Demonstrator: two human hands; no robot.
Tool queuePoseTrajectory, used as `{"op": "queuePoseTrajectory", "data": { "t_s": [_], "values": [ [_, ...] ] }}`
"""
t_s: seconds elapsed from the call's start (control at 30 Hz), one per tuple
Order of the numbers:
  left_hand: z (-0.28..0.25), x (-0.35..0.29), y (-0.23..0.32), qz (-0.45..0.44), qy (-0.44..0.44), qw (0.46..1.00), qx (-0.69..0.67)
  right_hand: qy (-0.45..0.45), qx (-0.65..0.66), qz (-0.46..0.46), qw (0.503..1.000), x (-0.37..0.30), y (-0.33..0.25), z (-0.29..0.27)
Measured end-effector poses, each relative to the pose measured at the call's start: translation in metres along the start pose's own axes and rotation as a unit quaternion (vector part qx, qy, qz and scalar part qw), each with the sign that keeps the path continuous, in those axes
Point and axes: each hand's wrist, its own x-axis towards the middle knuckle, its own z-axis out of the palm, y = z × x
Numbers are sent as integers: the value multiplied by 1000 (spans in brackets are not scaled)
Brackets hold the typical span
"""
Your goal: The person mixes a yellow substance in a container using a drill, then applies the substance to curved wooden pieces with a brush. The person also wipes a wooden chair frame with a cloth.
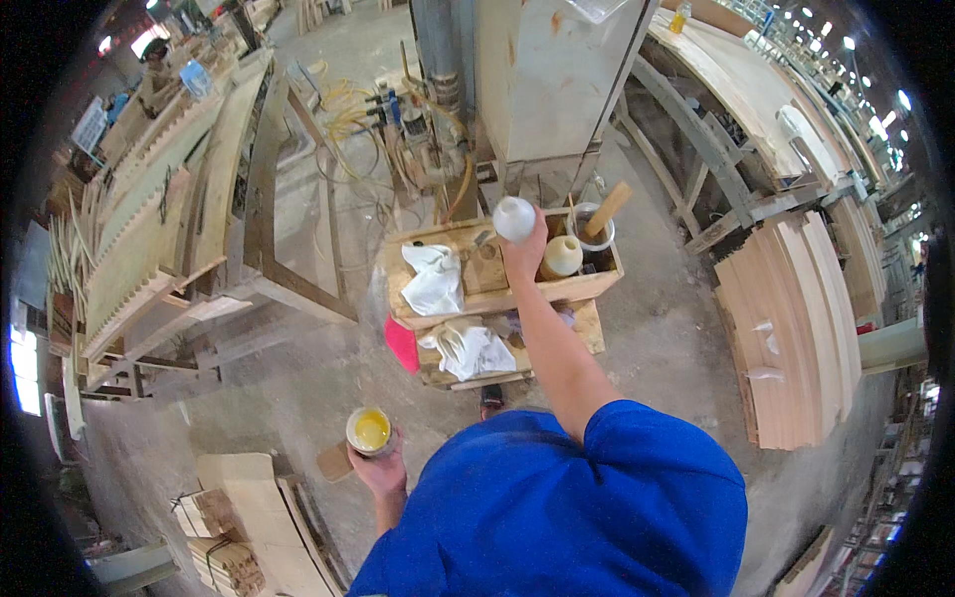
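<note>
At the lower left, my left hand is closed around a small open cup with yellow liquid inside. Farther ahead, my right hand grips a white plastic bottle above a wooden box. Just beside that hand stands a squeeze bottle with a yellowish tint. Behind it in the box's right end is a white bucket with a flat wooden stick leaning out. A white cloth lies over the box's left part.
Below the box, a lower shelf carries another white cloth, and something red sticks out at its left. Workbenches stand left and right. Stacked boards lie at the right. A pillar and hoses are beyond the box.
</note>
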Motion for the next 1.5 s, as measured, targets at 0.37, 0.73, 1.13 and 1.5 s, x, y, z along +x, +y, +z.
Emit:
{"op": "queuePoseTrajectory", "data": {
  "t_s": [0.37, 0.73, 1.13, 1.5],
  "values": [
    [4, -65, -25, 20, -21, 999, 27, -48, 166, 257, 951, -19, 45, 6],
    [-23, -150, -120, -132, -27, 989, 69, -488, 66, 34, 869, -181, 70, -185],
    [105, -141, -315, -319, -158, 925, 133, -643, -225, 117, 723, -82, 266, -451],
    [303, -165, -551, -482, -274, 824, 118, -451, -262, 202, 829, 92, 378, -602]
  ]
}}
